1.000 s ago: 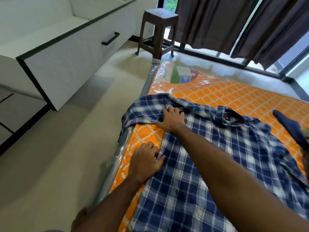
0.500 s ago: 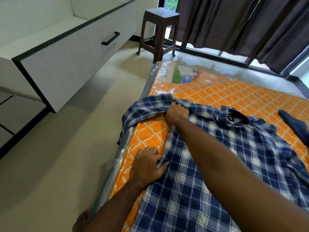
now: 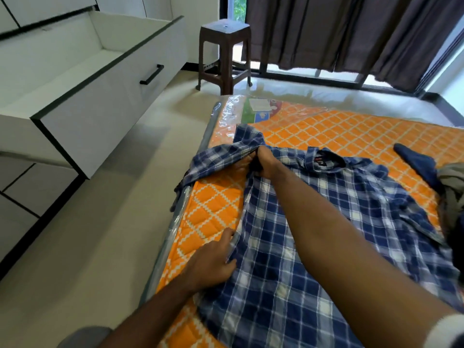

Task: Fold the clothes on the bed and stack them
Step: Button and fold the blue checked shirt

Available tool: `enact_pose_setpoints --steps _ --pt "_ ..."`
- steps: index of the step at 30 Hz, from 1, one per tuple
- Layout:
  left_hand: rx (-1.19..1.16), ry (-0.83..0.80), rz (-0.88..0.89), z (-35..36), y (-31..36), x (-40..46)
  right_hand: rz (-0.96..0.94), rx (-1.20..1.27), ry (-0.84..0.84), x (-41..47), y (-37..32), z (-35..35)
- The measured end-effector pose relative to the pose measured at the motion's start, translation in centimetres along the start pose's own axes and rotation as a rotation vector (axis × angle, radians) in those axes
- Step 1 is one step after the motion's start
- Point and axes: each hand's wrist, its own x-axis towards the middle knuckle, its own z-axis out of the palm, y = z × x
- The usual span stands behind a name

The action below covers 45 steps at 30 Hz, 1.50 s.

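Note:
A blue and white plaid shirt (image 3: 308, 247) lies spread face down on the orange patterned mattress (image 3: 351, 129), collar toward the window. My right hand (image 3: 261, 163) grips the shirt's left sleeve at the shoulder, lifting the cloth off the mattress. The sleeve end hangs over the mattress's left edge. My left hand (image 3: 213, 259) rests on the shirt's left side edge with its fingers tucked round the fabric there. A dark blue garment (image 3: 414, 162) and a grey one (image 3: 452, 182) lie at the right edge of the view.
A large white drawer (image 3: 88, 104) stands pulled open on the left, over the pale floor. A brown plastic stool (image 3: 224, 54) stands beyond the mattress's far corner. Dark curtains (image 3: 339, 31) hang over the window behind the bed.
My right hand went from lying flat on the shoulder seam to gripping the sleeve and raising it. My left hand has stayed at the shirt's side edge.

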Motion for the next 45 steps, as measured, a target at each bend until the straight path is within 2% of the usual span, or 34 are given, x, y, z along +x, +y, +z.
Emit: enact_pose_setpoints --steps 3,5,10,13,17,21,26,30,34,38,43,45 --pt "-0.186 -0.04 0.01 -0.4 2.9 -0.2 -0.029 0.15 0.018 -4.9 -1.8 -2.0" --pt "-0.256 -0.129 0.032 0.5 5.3 0.3 -0.045 0.26 0.013 -5.9 -2.0 -4.4" --pt "-0.263 -0.381 0.049 3.6 11.8 0.6 -0.139 0.487 0.05 -7.3 -1.4 -10.0" --pt "-0.226 -0.478 0.033 5.6 15.0 0.8 -0.139 0.644 0.056 -7.9 0.5 -13.4" --pt "-0.122 -0.562 -0.042 9.1 16.5 1.7 -0.114 0.672 0.088 -8.3 3.6 -17.1" --pt "-0.135 -0.642 -0.097 11.7 17.7 2.5 -0.072 0.649 0.08 -7.4 6.7 -19.9" --pt "-0.128 -0.567 -0.074 13.5 17.2 3.1 -0.058 0.593 0.139 -4.4 9.7 -21.9" --pt "0.064 -0.488 0.033 13.6 17.2 2.7 -0.02 0.464 0.2 -1.8 11.7 -22.3" --pt "0.156 -0.44 0.112 13.3 16.9 2.2 -0.029 0.334 0.188 -5.5 12.3 -22.0" --pt "0.273 -0.318 0.201 10.7 14.9 4.7 -0.125 0.055 0.234 -9.6 13.3 -22.5" --pt "0.321 -0.094 0.175 5.1 9.9 10.7 -0.246 -0.368 0.484 -13.8 13.9 -21.9" --pt "0.408 -0.035 0.145 2.2 8.2 13.1 -0.29 -0.419 0.425 -14.8 13.7 -21.3"
